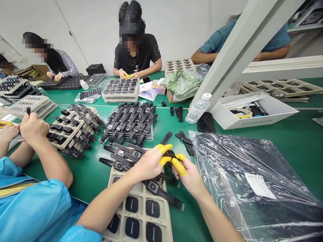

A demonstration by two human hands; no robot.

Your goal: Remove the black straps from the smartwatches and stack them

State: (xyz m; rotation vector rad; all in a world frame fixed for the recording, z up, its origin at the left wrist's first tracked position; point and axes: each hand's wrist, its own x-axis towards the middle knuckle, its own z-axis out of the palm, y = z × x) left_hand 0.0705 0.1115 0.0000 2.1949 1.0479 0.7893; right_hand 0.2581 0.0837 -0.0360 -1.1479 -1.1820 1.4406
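Yellow finger cots cover the thumb and fingertips of my left hand [150, 163] and my right hand [188, 171]. Between them both hands pinch a small dark smartwatch [169, 153], partly hidden by the fingers. Below my hands lies a beige compartment tray [143, 215] with black square watch faces [132, 204] in its front pockets. Strapped watches lie across its far part, one of them a smartwatch with its sensor side up [152, 186]. Just beyond my hands are loose black straps [185, 141] on the green table.
A plastic-wrapped dark pack [252, 181] lies at right, near a water bottle [199, 109], a phone [206, 122] and a white box [254, 111]. Stacked watches [130, 122] stand ahead. A co-worker's hands [32, 127] work at left; other people sit opposite.
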